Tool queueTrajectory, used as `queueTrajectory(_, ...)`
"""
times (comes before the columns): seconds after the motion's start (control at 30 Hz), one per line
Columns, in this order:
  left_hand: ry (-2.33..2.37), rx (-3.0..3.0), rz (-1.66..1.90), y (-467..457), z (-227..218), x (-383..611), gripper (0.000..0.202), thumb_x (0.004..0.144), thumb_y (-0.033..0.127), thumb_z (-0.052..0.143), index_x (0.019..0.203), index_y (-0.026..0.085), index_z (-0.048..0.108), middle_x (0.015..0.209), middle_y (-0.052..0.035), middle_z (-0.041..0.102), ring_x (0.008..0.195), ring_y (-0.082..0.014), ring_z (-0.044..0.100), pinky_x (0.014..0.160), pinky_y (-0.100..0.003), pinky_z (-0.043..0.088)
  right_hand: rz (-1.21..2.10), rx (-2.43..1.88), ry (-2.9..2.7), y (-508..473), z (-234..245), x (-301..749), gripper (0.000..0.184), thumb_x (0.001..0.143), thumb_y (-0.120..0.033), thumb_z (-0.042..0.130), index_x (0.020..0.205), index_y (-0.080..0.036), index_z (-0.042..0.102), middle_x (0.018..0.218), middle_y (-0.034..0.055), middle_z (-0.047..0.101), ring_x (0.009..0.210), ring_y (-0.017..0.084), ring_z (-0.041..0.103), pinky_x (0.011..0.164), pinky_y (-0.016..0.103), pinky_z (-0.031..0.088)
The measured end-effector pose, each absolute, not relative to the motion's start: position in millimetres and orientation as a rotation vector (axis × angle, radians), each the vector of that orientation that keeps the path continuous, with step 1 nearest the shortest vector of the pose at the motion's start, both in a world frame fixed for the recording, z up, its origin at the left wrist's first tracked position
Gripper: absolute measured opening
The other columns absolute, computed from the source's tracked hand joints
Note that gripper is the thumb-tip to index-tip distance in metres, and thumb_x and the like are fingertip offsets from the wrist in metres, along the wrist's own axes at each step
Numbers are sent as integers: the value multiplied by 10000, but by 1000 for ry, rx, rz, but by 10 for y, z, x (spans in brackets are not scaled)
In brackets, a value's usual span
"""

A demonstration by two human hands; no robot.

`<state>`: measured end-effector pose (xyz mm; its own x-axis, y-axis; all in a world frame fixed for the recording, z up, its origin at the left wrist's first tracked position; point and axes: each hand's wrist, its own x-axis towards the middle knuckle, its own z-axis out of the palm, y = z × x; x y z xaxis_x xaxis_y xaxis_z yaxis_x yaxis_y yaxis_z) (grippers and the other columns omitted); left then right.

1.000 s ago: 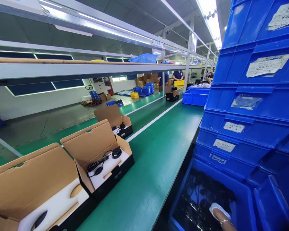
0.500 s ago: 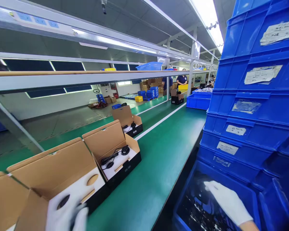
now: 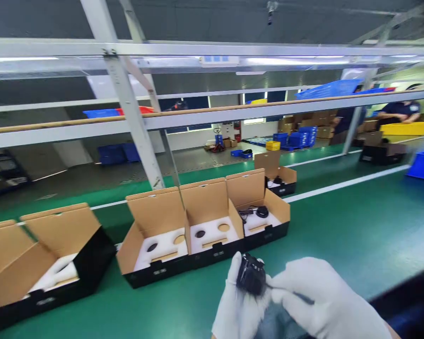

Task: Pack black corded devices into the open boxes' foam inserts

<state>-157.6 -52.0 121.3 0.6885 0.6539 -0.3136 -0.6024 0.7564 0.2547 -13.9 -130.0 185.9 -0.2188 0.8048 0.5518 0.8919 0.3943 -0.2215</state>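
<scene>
- My left hand [image 3: 235, 301], in a white glove, was closed around a small black part [image 3: 251, 275], its fingers wrapped up the part's left side.
- My right hand [image 3: 318, 296], gloved the same way, met the part from the right, its fingertips pinched narrowly on the part's edge; a thin dark cord seemed to run under that hand, though blur kept me from being sure.
- I held the black part just above the near edge of the green belt [image 3: 339, 235], in front of a row of open boxes.
- Directly beyond my hands sat three open cardboard boxes touching side by side: the left box [image 3: 155, 235] and the middle box [image 3: 212, 226] each showed a white foam insert with round recesses, and the right box [image 3: 259, 212] had a black cable and a round black piece lying on its foam.
- Farther left, apart from those three, a larger open box [image 3: 56, 254] stood at an angle with its lid up.
- One more open box [image 3: 275, 176] sat farther back on the belt, beyond the white line.
- A metal frame post [image 3: 127, 108] rose behind the boxes, carrying a long shelf [image 3: 233, 113].
- At the far right, a person in dark clothing [image 3: 399, 110] stood beside a yellow bin [image 3: 404, 128].
</scene>
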Motion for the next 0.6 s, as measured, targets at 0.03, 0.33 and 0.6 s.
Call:
queueTrajectory(0.03, 387, 30, 775, -451, 1239, -1650, 377, 986, 484, 602, 1011, 111, 654, 936, -103, 696, 761, -186, 666, 691, -300, 613, -233, -1363, -2175, -1229, 1829, -257, 275, 913, -296, 574, 654, -266, 663, 571, -33, 625, 519, 149, 545, 512, 295, 347)
queueTrajectory(0.33, 323, 252, 1108, -154, 1064, -1940, 572, 888, 696, 624, 955, 130, 666, 819, -73, 658, 474, -71, 463, 385, -154, 346, 691, -1448, -1827, -594, 1523, -448, 388, 953, -594, 505, 806, -267, 654, 835, -34, 710, 778, 175, 636, 719, 261, 479)
queueTrajectory(0.6, 438, 273, 1103, -293, 1035, -1778, 617, 780, 780, 690, 845, 167, 671, 570, 16, 543, 393, -61, 384, 368, -158, 221, 802, -1518, -1594, -331, 1454, -484, 464, 877, -679, 536, 1037, -258, 649, 1097, 53, 725, 1050, 275, 648, 952, 395, 525)
